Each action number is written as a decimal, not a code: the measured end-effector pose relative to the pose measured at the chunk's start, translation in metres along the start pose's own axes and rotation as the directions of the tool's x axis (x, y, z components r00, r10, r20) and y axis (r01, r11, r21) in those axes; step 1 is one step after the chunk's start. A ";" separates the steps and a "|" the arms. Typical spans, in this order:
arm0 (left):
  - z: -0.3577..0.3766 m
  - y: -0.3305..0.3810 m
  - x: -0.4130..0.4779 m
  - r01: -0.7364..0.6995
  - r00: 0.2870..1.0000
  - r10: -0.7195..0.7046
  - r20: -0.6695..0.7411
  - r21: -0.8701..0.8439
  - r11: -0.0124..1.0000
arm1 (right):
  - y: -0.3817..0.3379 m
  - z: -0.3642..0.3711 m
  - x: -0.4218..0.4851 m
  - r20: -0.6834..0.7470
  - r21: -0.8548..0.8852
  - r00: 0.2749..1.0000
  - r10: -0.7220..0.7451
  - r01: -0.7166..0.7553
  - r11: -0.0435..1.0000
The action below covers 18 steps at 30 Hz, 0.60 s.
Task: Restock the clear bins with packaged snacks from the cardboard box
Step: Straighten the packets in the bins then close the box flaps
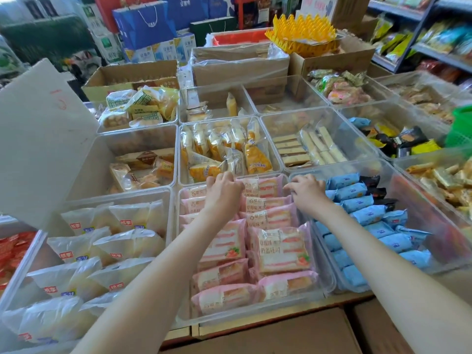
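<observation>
Head view, left hand [223,191]: fingers curled over a far-row pack, looks like pinching its top edge to stand it in line.
Right hand [307,191]: fingers bent down at the bin's far right corner. Can't tell if it grips anything; I'd guess it's bracing the row.
Pink packs [281,249]: inside the middle front bin [255,314], two columns, overlapped like shingles, probably to squeeze more in with labels up.
Box [268,335]: cardboard right under the bin's front, handy for reaching; inside not visible.
Progress: bin looks nearly full.
Neighbours: blue packs [367,215] right, white packs [102,241] left.
</observation>
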<state>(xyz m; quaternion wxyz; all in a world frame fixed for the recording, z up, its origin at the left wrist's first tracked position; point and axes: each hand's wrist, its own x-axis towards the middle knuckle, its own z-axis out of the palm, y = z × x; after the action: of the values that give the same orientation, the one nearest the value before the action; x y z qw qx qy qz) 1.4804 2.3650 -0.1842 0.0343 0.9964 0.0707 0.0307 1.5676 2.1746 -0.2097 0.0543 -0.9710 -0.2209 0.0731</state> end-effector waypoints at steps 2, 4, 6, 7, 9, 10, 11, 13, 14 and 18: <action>0.010 0.004 0.013 0.010 1.000 -0.010 0.027 -0.016 1.000 | 0.000 0.007 0.010 0.012 -0.031 1.000 -0.014 0.014 0.999; 0.018 0.006 0.022 0.028 0.998 -0.028 0.055 -0.004 1.000 | 0.000 0.012 0.018 0.016 -0.072 1.000 -0.026 0.027 0.997; 0.024 0.009 0.029 0.042 0.996 -0.043 0.075 0.011 0.999 | 0.001 0.014 0.024 0.020 -0.114 0.999 -0.036 0.038 0.993; 0.026 0.011 0.032 0.037 0.995 -0.039 0.096 0.024 0.999 | 0.002 0.014 0.026 0.030 -0.127 0.999 -0.038 0.041 0.991; 0.030 0.014 0.037 0.008 0.990 -0.017 0.140 0.064 0.998 | 0.002 0.012 0.028 0.056 -0.126 0.997 -0.046 0.053 0.991; 0.031 0.015 0.038 -0.006 0.990 -0.006 0.139 0.087 0.996 | 0.002 0.011 0.029 0.057 -0.107 0.997 -0.053 0.059 0.993; 0.031 0.015 0.039 -0.017 0.993 0.005 0.117 0.104 0.994 | 0.002 0.010 0.031 0.034 -0.071 0.998 -0.060 0.063 0.995; 0.033 0.011 0.043 -0.020 1.000 0.018 0.016 0.119 0.993 | 0.001 0.009 0.036 -0.084 0.030 0.995 -0.059 0.061 0.998; 0.033 0.008 0.046 -0.008 0.999 0.013 -0.040 0.122 0.993 | 0.000 0.009 0.039 -0.151 0.064 0.987 -0.054 0.064 0.996; 0.031 -0.001 0.056 0.022 0.998 -0.013 -0.056 0.166 0.986 | -0.001 0.015 0.055 -0.213 0.006 0.975 -0.063 0.066 0.998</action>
<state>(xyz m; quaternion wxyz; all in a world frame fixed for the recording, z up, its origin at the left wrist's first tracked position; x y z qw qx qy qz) 1.5378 2.3717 -0.2116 -0.0507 0.9939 0.0828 0.0516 1.6141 2.2008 -0.2310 0.0862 -0.9653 -0.2446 -0.0314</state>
